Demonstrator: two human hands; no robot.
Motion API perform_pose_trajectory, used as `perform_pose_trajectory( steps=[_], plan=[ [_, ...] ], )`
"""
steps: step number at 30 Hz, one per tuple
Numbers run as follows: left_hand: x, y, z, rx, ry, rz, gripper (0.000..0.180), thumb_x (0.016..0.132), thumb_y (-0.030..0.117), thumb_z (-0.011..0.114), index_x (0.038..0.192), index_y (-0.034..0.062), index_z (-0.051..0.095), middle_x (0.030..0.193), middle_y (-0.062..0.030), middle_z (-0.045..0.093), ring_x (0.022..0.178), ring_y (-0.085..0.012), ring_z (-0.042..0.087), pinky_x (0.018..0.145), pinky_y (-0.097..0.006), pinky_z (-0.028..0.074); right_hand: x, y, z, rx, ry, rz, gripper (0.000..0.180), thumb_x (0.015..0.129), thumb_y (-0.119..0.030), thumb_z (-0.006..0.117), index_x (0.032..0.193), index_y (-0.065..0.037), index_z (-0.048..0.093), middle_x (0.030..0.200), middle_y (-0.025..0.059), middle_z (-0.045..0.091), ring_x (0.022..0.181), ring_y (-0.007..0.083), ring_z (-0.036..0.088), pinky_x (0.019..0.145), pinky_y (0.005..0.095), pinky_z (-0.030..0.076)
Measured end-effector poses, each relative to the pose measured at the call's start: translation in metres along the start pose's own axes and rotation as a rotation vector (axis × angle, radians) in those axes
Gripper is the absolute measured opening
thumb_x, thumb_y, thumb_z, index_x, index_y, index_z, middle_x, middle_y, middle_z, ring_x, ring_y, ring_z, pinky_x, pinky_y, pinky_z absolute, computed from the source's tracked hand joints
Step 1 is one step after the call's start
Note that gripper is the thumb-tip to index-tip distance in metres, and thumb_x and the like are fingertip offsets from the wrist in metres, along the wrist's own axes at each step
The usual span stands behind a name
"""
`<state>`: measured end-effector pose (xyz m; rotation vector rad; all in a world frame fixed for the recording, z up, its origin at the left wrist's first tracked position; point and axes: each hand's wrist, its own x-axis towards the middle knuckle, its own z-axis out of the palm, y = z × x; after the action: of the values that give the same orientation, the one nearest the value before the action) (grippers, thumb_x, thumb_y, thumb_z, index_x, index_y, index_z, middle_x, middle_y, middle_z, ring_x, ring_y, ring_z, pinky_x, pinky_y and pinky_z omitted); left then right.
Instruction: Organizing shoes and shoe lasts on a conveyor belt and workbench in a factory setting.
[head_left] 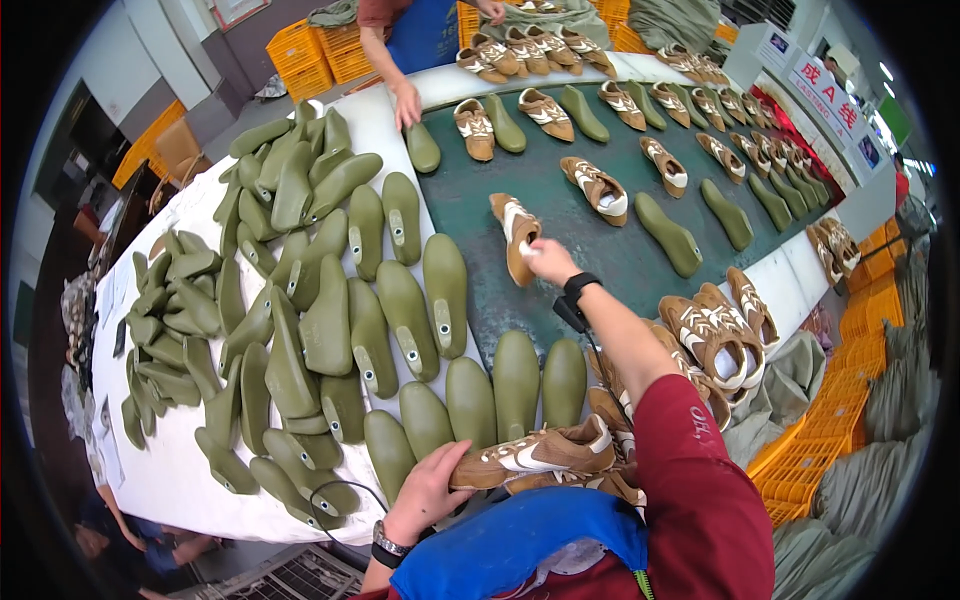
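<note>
Sneaker [511, 226] touching the right hand [552, 262], and how tight the clasp is, I can't tell! Long axis runs near to far, far end leaning left, toe hard to call; tan-brown, white-striped, over the green worktop's [468, 222] left half. Nearside of that worktop, the left hand [428, 488] touches a second sneaker [540, 456], hold unclear.

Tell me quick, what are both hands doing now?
Left hand: touching a brown shoe; grip can't be told.
Right hand: closed on another brown shoe.
</note>
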<state>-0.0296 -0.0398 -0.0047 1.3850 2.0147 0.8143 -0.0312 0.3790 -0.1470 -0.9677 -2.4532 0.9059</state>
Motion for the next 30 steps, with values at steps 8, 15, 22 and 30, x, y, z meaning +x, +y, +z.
perform_pose_trajectory(
  steps=[8, 15, 22, 30],
  plan=[
    [0.008, -0.019, -0.059, -0.048, 0.317, 0.005, 0.056, 0.075, 0.018, 0.07, 0.124, 0.0026, 0.047, 0.122, -0.0176, 0.052, 0.113, -0.0292, 0.051, 0.094, -0.035, 0.041, -0.034, -0.093, -0.099, 1.264, -0.707, 0.432, 0.037, 0.093, -0.041, 0.042, 0.086, -0.009, 0.059, 0.055, -0.0069, 0.047, 0.035, 0.002, 0.027, 0.032, 0.0154, 0.02],
    [0.083, -0.018, -0.129, -0.531, 0.716, 0.182, 0.05, 0.08, 0.018, 0.066, 0.122, -0.0011, 0.047, 0.111, -0.0101, 0.056, 0.101, -0.0157, 0.053, 0.083, -0.028, 0.044, -0.077, -0.111, -0.097, 1.188, -0.787, 0.322, 0.036, 0.094, -0.035, 0.045, 0.096, -0.003, 0.061, 0.071, -0.0026, 0.06, 0.046, 0.0022, 0.044, 0.039, 0.0169, 0.033],
    [0.094, -0.071, -0.089, -0.882, 0.561, -0.219, 0.028, 0.086, 0.02, 0.061, 0.103, -0.0024, 0.06, 0.086, -0.0026, 0.061, 0.074, -0.0079, 0.055, 0.064, -0.022, 0.046, -0.052, -0.097, -0.103, 1.054, -0.884, 0.357, 0.037, 0.091, -0.037, 0.049, 0.1, -0.002, 0.058, 0.09, 0.0064, 0.061, 0.076, 0.0105, 0.059, 0.066, 0.0255, 0.049],
    [0.019, -0.015, -0.035, -0.213, -0.01, 0.079, 0.058, 0.076, 0.028, 0.07, 0.123, 0.0028, 0.047, 0.117, -0.0166, 0.054, 0.108, -0.028, 0.053, 0.092, -0.037, 0.042, 0.014, -0.046, -0.048, 0.44, -0.397, 0.186, 0.04, 0.084, -0.045, 0.056, 0.075, -0.007, 0.062, 0.055, 0.0011, 0.052, 0.048, 0.0128, 0.052, 0.045, 0.0262, 0.041]
  ],
)
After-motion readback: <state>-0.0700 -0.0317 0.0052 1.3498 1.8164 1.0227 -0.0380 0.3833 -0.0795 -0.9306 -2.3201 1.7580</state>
